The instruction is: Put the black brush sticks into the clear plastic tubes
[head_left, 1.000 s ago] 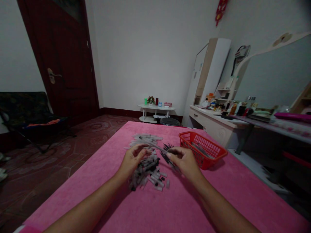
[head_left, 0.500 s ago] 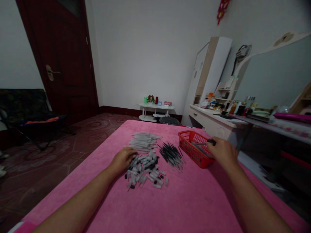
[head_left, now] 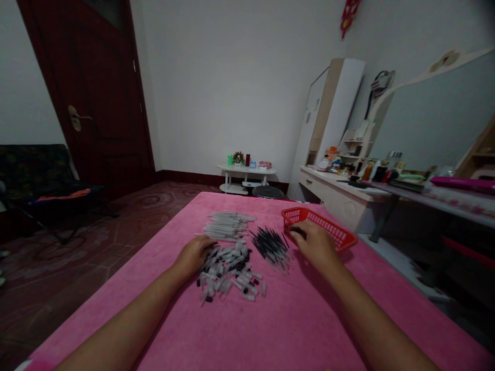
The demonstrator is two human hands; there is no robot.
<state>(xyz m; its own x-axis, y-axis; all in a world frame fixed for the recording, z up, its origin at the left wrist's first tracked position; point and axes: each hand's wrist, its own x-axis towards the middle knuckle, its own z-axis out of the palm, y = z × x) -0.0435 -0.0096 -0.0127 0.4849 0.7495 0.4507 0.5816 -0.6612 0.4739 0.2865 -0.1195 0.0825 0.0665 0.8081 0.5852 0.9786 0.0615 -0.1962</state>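
My left hand (head_left: 195,256) rests on the pink cloth at the left side of a pile of short, clear and black pen caps (head_left: 232,270). Its fingers are slightly apart and bent over the pile's edge; nothing shows in them. Beyond lie clear, whitish pen barrels (head_left: 226,225), roughly side by side. To their right is a heap of thin, dark-tipped pen refills (head_left: 273,248). My right hand (head_left: 317,246) hovers between the refills and the red plastic basket (head_left: 340,235), in front of its near side. Thumb and forefinger are apart, with no object visible between them.
The pink cloth (head_left: 294,319) covers the table. A white dressing table (head_left: 336,198) with bottles and a mirror stands at the right. Against the back wall is a low white stand (head_left: 245,169) with small items. A folding chair (head_left: 54,190) sits at the left.
My right hand has moved left, from the basket's right end to its near left side beside the refills. My left hand stays by the caps. The view has shifted slightly.
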